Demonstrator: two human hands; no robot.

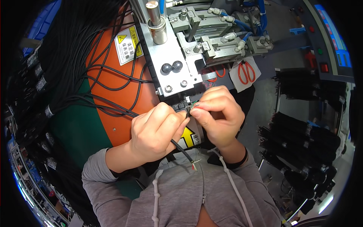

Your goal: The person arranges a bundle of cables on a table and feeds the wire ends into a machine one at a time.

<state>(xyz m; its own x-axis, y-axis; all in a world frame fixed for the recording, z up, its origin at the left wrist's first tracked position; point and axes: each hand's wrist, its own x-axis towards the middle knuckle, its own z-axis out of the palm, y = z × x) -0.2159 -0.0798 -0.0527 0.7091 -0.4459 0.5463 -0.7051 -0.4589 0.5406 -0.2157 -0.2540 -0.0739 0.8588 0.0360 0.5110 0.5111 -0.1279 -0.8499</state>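
Head view, left hand (157, 130) grip pinching black cable (181, 148), right hand (219, 113) fingertips clamped on wire ends (194, 104) (knuckles bent).

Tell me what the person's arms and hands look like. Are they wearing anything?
Both arms wear grey sleeves, pushed up toward the elbows, from a grey zip-up top with white drawstrings. The left hand is bare, no glove. The right hand is bare too, with a thin black band around its wrist. No rings show.
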